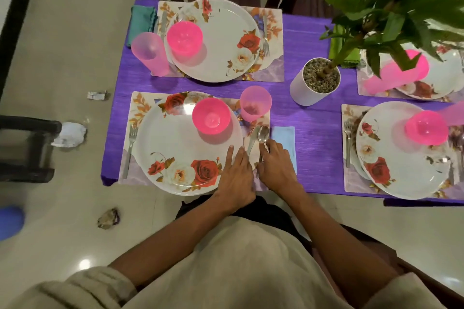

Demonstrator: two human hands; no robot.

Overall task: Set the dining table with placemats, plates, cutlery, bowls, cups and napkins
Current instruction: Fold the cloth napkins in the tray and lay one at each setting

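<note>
we look down on a table under a purple cloth point(308, 133), laid with four place settings. at the nearest setting, a floral placemat point(136, 110) carries a white rose-patterned plate point(175, 148) with a pink bowl point(211, 115) sitting on its far right part. a fork point(131, 144) lies on the mat just left of the plate. a pink cup point(255, 103) stands at the mat's far right corner.

our left hand point(236, 178) lies flat, fingers straight, on the plate's right rim. our right hand point(275, 165) is just beside it, fingers curled down over the handle of a spoon point(263, 134); we cannot tell whether it truly pinches it. a knife point(253, 138) lies touching the spoon's left side. a pale blue napkin point(285, 137) lies on the cloth just right of the mat, partly under the right hand.

a white plant pot point(301, 90) stands near the table's middle.
</note>
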